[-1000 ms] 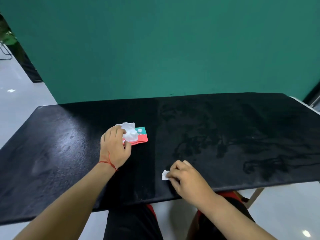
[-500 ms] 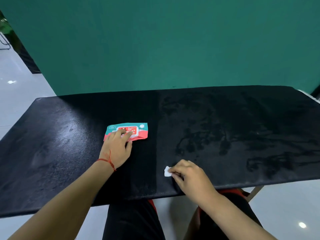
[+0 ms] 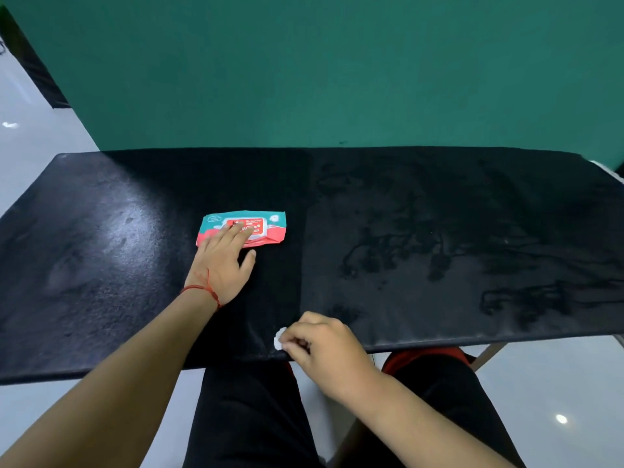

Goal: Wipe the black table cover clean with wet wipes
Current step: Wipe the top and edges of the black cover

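Wipes pack (image 3: 243, 228) lid now closed; left hand (image 3: 221, 265) flattened on it.

Most of the wet wipe (image 3: 279, 338) is hidden under the curled fingers (image 3: 299, 344) of the right hand (image 3: 326, 346), and only a small white edge shows at their left; the left hand (image 3: 221, 265) lays straight fingers over the lower left of the wipes pack (image 3: 270, 228), covering part of its label; the print there is too small to read; the black cover (image 3: 135, 265) on the surface runs out of frame left and right; both forearms are cut by the bottom edge; a wooden leg (image 3: 489, 357) shows only a short piece below the surface's near edge.
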The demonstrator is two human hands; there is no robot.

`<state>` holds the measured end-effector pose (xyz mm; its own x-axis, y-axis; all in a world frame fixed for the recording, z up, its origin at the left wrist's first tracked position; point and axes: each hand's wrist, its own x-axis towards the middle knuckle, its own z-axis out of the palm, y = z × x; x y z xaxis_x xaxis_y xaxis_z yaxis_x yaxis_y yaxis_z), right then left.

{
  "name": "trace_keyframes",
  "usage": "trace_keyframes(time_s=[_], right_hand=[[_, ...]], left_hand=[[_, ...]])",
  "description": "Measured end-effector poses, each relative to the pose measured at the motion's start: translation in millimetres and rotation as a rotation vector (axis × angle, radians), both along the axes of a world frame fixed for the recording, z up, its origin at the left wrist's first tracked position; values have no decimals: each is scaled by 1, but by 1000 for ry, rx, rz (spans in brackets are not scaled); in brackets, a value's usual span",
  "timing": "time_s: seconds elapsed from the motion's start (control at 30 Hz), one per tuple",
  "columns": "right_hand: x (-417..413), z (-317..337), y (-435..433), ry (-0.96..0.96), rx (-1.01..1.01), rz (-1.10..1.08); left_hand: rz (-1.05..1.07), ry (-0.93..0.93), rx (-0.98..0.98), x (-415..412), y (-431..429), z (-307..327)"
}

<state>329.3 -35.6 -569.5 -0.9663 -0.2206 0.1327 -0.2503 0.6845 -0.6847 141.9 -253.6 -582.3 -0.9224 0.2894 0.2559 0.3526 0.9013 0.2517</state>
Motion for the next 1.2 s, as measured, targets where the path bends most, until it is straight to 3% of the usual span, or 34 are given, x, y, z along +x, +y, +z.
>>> trace_keyframes(time_s=[0.37, 0.5, 0.63, 0.73, 0.83, 1.0, 1.2], right_hand=[[-42, 6, 108, 16, 91, -481], [-55, 3, 62, 53, 65, -438], [-35, 3, 12, 26, 62, -126], [-18, 9, 22, -64, 11, 2], [-25, 15, 55, -108, -16, -94], [-81, 10, 84, 2, 55, -381], [-107, 6, 39, 89, 115, -344]], left_hand=[[26, 8, 3, 1, 2, 0], [31, 2, 10, 0, 2, -1], [21, 8, 12, -1, 0, -1], [19, 3, 18, -1, 0, -2], [33, -13, 10, -1, 1, -2], [37, -4, 7, 2, 3, 2], [36, 9, 8, 1, 2, 1]])
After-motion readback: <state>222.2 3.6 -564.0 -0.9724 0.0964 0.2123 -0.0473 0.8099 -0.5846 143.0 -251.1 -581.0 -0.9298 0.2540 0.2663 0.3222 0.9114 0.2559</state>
